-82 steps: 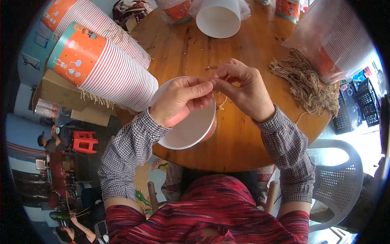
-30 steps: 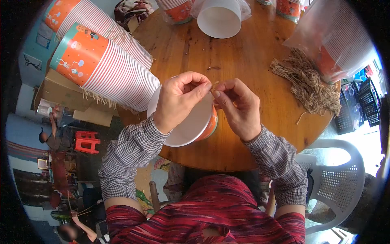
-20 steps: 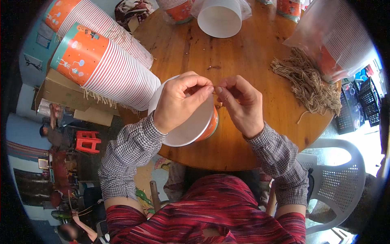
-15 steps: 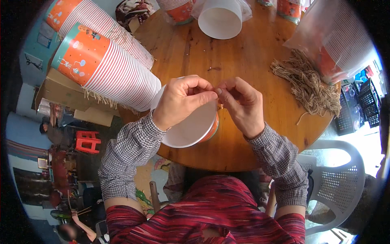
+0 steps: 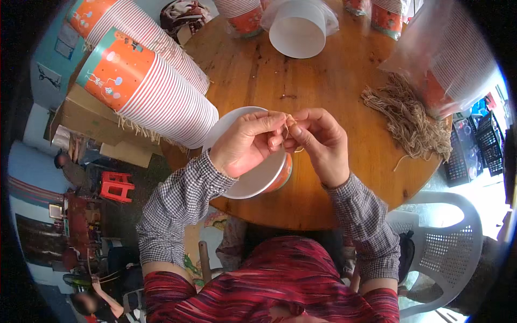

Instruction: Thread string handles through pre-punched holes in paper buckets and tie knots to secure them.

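Observation:
My left hand (image 5: 242,142) and my right hand (image 5: 329,148) meet over the front of the round table, thumbs and forefingers pinched on a thin tan cord (image 5: 299,149). Part of the cord is hidden among the fingers. Beneath and behind my left hand is a paper tub (image 5: 253,185), lying tilted with its white mouth toward me. A strip of its orange and green printed side shows by the rim. To the right, a loose heap of tan cords (image 5: 401,116) lies on the wooden table (image 5: 334,70).
Nested orange paper tubs (image 5: 167,97) lean in two long stacks at the left. A white tub (image 5: 299,35) lies at the far side, and a bagged stack (image 5: 452,64) stands at far right. A grey plastic chair (image 5: 447,247) is near right; two people are at left.
My left hand has turned so its palm shows more, and its fingers have spread slightly from the right hand's. A loop of cord now shows between them. The view has shifted a little.

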{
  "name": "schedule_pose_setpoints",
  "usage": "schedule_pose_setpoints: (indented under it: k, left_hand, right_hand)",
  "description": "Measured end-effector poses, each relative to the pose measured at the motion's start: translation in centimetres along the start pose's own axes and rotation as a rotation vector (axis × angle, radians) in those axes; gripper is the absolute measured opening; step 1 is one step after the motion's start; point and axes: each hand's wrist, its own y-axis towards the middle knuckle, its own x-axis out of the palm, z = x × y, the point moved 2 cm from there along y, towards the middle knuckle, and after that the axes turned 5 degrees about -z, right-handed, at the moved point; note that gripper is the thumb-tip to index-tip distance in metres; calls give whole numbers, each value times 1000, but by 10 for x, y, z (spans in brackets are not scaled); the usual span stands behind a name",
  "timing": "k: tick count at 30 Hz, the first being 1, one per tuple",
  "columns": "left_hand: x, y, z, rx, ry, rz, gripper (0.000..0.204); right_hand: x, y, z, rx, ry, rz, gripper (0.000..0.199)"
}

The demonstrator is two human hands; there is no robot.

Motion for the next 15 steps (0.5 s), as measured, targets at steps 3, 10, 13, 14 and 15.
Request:
schedule_pose_setpoints:
  k: [3, 10, 13, 14, 15]
  left_hand:
    - [4, -2, -1, 38, 13, 65, 15]
    - [9, -7, -4, 51, 78, 66, 15]
    - [13, -9, -4, 162, 424, 126, 20]
    - [13, -9, -4, 156, 423, 124, 20]
    - [16, -9, -2, 175, 551, 154, 20]
  right_hand:
    - [4, -3, -7, -51, -87, 44, 24]
    - [2, -5, -18, -142, -328, 122, 8]
    - [-5, -4, -17, -146, -353, 116, 7]
    - [-3, -4, -16, -125, -328, 140, 8]
    - [-4, -4, -15, -124, -330, 147, 8]
